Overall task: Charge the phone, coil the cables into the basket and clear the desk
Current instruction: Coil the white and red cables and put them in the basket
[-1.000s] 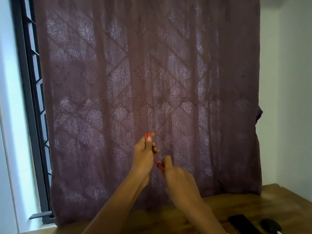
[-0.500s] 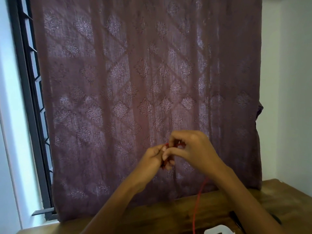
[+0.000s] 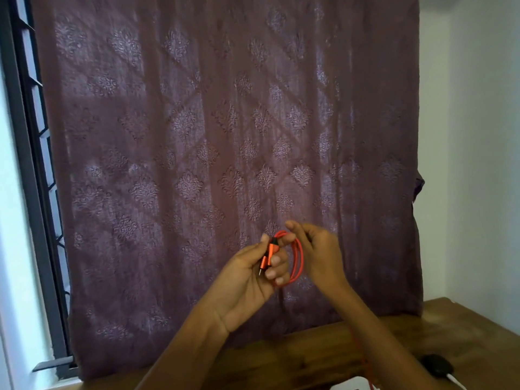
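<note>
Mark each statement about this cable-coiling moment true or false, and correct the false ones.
1. The left hand pinches the connector end of the red cable. True.
2. The cable lies flat on the desk. False: its loops are held up in front of the curtain.
3. The right hand is at the cable's loop. True.
4. The curtain is drawn fully aside. False: it hangs across behind the hands.

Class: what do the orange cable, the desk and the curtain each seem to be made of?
Orange cable: likely rubbery or braided sheath, bends in loops; plug looks metallic. Desk: wood or wood veneer, brown grain. Curtain: thin woven fabric, light shows through its pattern.
</note>
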{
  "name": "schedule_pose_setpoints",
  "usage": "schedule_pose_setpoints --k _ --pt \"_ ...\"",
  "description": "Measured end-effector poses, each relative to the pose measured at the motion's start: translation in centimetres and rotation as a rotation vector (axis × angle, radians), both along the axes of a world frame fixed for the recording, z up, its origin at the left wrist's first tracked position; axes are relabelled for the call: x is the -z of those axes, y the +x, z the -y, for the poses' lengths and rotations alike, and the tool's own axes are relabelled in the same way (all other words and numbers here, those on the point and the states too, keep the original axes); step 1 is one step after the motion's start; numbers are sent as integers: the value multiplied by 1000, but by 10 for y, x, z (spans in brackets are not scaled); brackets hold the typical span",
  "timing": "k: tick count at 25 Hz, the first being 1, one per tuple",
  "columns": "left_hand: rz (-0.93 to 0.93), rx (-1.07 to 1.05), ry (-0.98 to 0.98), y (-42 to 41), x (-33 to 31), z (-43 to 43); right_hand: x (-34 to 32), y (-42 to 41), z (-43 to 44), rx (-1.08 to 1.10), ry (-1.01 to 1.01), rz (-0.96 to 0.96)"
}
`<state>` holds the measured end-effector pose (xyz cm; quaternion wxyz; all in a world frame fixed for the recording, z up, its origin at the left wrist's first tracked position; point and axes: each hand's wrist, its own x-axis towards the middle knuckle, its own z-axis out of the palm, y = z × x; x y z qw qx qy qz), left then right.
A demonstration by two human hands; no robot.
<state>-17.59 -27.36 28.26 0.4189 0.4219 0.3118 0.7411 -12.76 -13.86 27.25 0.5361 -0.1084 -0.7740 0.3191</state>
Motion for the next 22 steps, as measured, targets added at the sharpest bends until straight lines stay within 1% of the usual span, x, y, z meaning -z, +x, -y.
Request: schedule_pose_setpoints --k 1,2,4,6,8,10,13,16,18,19,20,22 --pt "11 -36 17 -1 1 -3 11 -2 5 63 -2 51" --pt "16 -79 34 -2 1 -4 21 -3 12 125 38 115" --pt "23 -187 76 -11 -2 -5 37 -4 24 245 160 271" --pt "18 -330 114 -22 -6 -3 51 -2 33 258 258 367" --pt "-46 -517 109 -34 -8 -1 60 4 44 225 337 392" --pt "-158 -706 44 -43 -4 2 70 5 51 264 485 383" --pt "-407 -885 -60 -46 13 6 71 3 55 302 686 293" --pt "-654 -913 -103 -44 31 7 49 7 55 329 836 126" --pt "-753 -869 -122 -40 37 6 30 10 47 320 882 44" --pt "-760 -823 -130 -37 39 7 22 11 42 291 884 39" --pt "-728 -766 -144 -34 38 7 14 12 36 254 878 49" --pt "-620 -635 -177 -28 33 8 2 16 25 172 839 74"
